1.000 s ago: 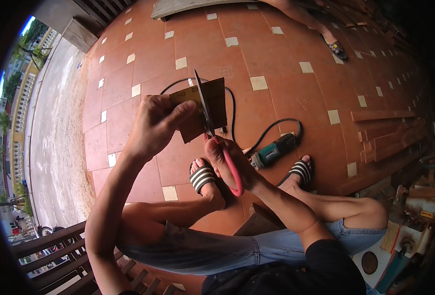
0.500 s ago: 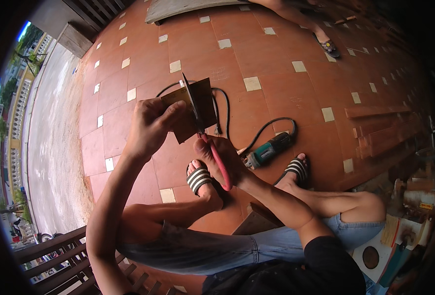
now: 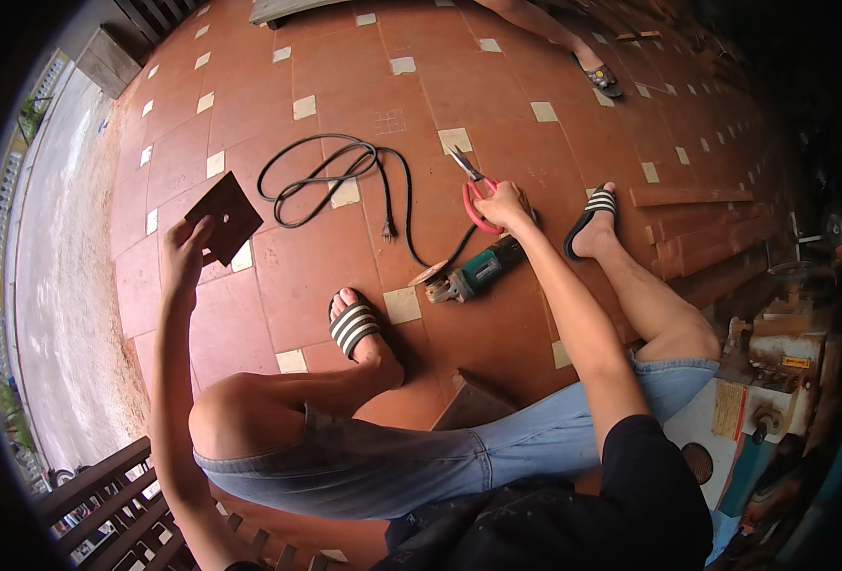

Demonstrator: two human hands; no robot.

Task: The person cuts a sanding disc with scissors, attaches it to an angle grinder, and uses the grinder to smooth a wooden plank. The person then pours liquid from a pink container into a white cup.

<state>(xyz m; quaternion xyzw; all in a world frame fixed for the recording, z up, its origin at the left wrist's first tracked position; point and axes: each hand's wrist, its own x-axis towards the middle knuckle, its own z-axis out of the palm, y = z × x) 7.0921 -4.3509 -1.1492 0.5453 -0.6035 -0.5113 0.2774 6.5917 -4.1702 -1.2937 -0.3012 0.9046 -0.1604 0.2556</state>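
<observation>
Passage: we can pass between the dark sheet (image 3: 231, 203) and the scissors (image 3: 475, 174), over the looped black cord (image 3: 407, 198) | Low middle: green angle grinder (image 3: 484, 269), partly hidden by our right forearm (image 3: 573, 300), blocks us | Near side: our left sandal (image 3: 352, 326) narrows the way | Right: our right sandal (image 3: 603, 200), then reddish boards (image 3: 692, 196), stand in the way

Two hands (image 3: 504, 206), one dark sheet (image 3: 233, 203), one pair of scissors (image 3: 477, 179), one angle grinder (image 3: 483, 270), two striped sandals (image 3: 353, 326)

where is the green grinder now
In the head view, the green grinder lies on the tiled floor just right of centre, between the striped sandals and below the red-handled scissors.
</observation>
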